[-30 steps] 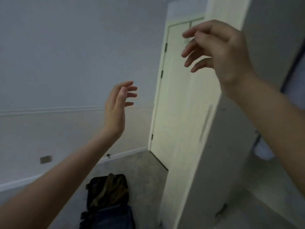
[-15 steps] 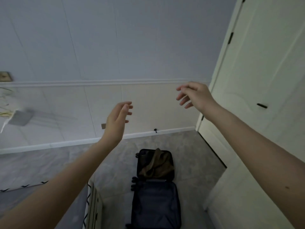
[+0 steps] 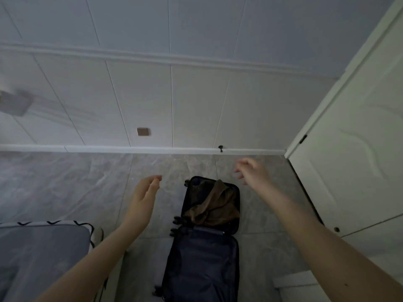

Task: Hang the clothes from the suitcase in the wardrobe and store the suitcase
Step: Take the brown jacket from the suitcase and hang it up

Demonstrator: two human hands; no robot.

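Both hands have dropped from in front of the wall to hover over the floor, and the view has tipped down so the suitcase (image 3: 204,240) fills the lower centre. Left hand (image 3: 142,198): empty, fingers straight and loosely together, thumb apart, just left of the suitcase's far half. Right hand (image 3: 253,174): empty, fingers loosely curled and hanging, above and just right of the far corner. Suitcase: open flat on the floor (image 3: 65,188), long axis running away from the person toward the wall (image 3: 152,94); near half dark and closed over, far half holding a brown garment (image 3: 212,204). Garment: crumpled, lying between and below the two hands, somewhat nearer the right hand. Likely next step: reach down and forward to lift it. White door (image 3: 353,149) at right; bed (image 3: 39,253) corner at lower left.
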